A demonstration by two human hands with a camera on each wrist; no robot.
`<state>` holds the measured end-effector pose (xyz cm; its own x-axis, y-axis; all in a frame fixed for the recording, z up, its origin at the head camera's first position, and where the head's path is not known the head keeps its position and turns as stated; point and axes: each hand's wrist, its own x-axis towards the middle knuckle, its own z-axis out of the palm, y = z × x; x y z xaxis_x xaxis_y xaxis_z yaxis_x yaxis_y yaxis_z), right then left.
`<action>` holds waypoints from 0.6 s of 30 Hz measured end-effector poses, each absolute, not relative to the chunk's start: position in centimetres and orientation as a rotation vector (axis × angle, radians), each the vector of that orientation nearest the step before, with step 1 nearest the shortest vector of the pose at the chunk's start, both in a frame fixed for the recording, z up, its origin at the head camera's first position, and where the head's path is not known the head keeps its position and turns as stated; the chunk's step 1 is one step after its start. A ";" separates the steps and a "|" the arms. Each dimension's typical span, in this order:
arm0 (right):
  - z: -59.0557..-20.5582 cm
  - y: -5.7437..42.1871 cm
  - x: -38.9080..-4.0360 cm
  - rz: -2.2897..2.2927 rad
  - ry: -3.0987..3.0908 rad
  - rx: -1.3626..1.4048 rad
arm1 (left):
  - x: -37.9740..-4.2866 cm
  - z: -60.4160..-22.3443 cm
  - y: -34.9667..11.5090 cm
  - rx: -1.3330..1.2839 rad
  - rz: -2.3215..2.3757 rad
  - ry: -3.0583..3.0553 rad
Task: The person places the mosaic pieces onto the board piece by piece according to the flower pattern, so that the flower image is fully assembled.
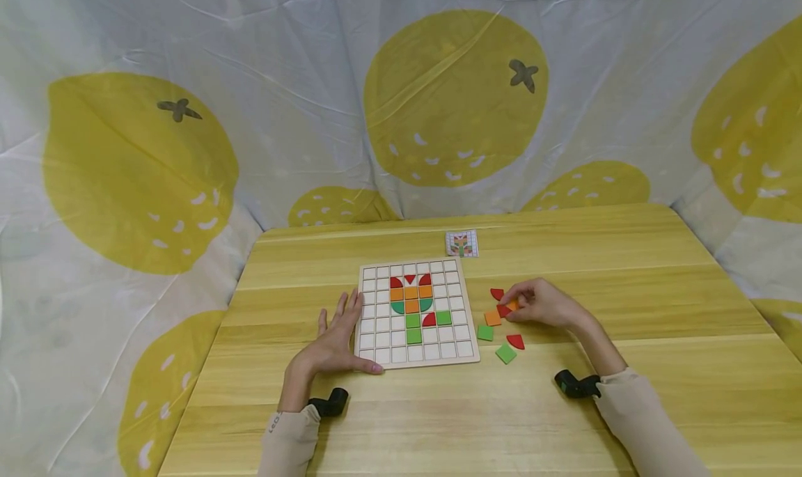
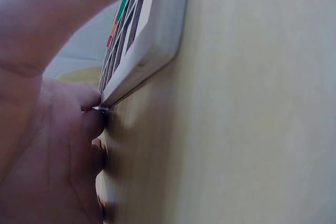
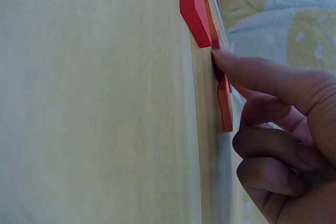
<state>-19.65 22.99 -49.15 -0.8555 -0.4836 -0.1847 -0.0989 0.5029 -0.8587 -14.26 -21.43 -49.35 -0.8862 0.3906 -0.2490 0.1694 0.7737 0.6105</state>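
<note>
A square wooden grid board [image 1: 376, 345] bears flat red, orange and green pieces laid out like a flower. My left hand [image 1: 332, 345] is spread at its near-left corner, fingers along the left side and thumb on the front edge. In the left wrist view the board's edge [image 2: 144, 64] rises beside the palm. Right of the board, my right hand [image 1: 541, 304] pinches a red piece [image 1: 503, 311] between thumb and index finger, low over the table. An orange square [image 1: 514, 304] lies by those fingertips, partly hidden; in the right wrist view this orange piece [image 3: 224, 106] shows edge-on.
Around the right hand lie a red quarter-circle [image 1: 515, 342], another red piece [image 1: 497, 294], an orange square [image 1: 493, 318] and two green squares, one nearer the front [image 1: 505, 354]. A small pattern card [image 1: 461, 244] lies behind the board. Lemon-print cloth [image 1: 301, 150] hangs behind the table.
</note>
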 end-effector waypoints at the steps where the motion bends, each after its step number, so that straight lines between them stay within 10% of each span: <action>1: -49.1 22.9 -19.7 -1.301 2.363 -0.473 | -14.3 -49.3 -21.4 0.428 0.847 2.603; 18: -49.2 23.2 -20.8 -1.240 2.317 -0.541 | -14.3 -49.3 -21.4 0.419 0.822 2.602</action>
